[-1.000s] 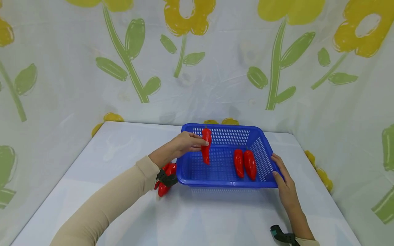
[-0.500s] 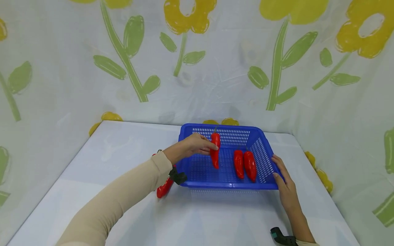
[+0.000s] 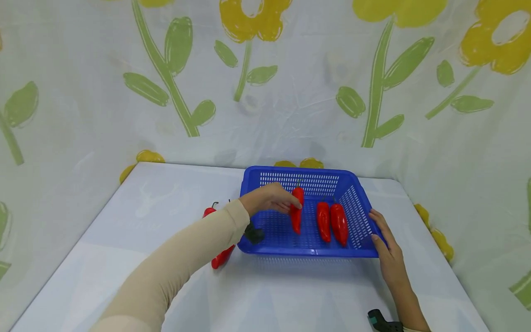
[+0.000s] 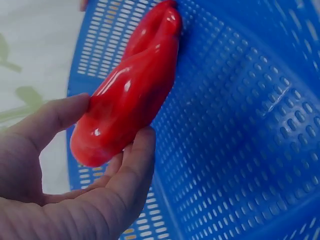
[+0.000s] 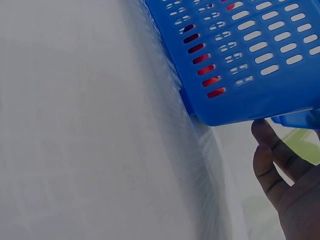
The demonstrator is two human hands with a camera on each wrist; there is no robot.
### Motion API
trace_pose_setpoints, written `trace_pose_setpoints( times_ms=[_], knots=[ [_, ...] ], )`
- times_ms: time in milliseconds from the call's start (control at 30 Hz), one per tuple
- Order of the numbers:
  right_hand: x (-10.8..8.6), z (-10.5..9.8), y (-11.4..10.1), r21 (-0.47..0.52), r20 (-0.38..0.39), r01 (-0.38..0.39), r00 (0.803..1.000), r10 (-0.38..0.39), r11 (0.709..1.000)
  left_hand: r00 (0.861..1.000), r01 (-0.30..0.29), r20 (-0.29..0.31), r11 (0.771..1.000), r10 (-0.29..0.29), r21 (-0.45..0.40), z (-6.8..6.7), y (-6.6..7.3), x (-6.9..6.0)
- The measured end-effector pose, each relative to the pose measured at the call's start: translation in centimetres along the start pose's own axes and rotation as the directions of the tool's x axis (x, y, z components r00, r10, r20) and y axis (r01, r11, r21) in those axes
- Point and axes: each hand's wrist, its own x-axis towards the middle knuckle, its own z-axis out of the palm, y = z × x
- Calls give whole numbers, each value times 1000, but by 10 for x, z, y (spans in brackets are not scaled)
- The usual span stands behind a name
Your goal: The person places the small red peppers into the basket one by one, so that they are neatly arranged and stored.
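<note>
My left hand (image 3: 275, 197) reaches into a blue plastic basket (image 3: 298, 252) and pinches a red chili pepper (image 3: 296, 222) between thumb and fingers. The pepper hangs upright, stem up, left of two other red peppers that lie side by side, a slimmer one (image 3: 323, 222) and a wider one (image 3: 339, 225). In the left wrist view the held pepper (image 4: 125, 100) shows glossy against the perforated basket wall. My right hand (image 3: 391, 258) holds the basket's right rim near its front corner. The right wrist view shows these fingers (image 5: 280, 150) beneath the basket's edge.
Left of the basket, more red peppers lie on the white table (image 3: 174, 286), one at the back (image 3: 209, 211) and one in front (image 3: 222, 257), partly hidden by my left sleeve (image 3: 182, 258). A flower-printed cloth (image 3: 290, 115) hangs behind the table.
My left hand has moved right and lower into the basket with the pepper, bringing it closer to the two lying there. The right hand stays at the rim.
</note>
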Motion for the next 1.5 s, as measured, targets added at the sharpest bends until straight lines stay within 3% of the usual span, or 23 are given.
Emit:
trace_pose_setpoints(
  times_ms=[167,333,500,533,833,1200,1367,1500],
  knots=[
    [-1,-2,1,6,-5,-2,1000,2,1000,1000,25,-2,998,-25,65,13,0,13],
    [-2,-2,1,7,-2,-2,1000,2,1000,997,71,30,995,-74,74,27,-5,31],
    [-1,-1,0,19,11,-11,1000,11,1000,995,76,53,995,-79,64,39,-6,33],
    [0,-1,-1,21,12,-10,1000,9,1000,996,71,57,996,-74,60,41,-4,28],
    [1,0,0,23,11,-12,1000,12,1000,993,100,54,994,-103,44,50,-3,37],
    [1,2,-2,57,0,-9,1000,9,998,995,53,-92,993,-43,110,64,-2,38],
    [-1,2,-2,43,3,-17,1000,17,999,992,68,-112,989,-53,134,63,-1,37],
    [-1,1,-2,28,-1,-15,1000,15,999,991,44,-132,987,-24,154,58,1,36]
  ],
)
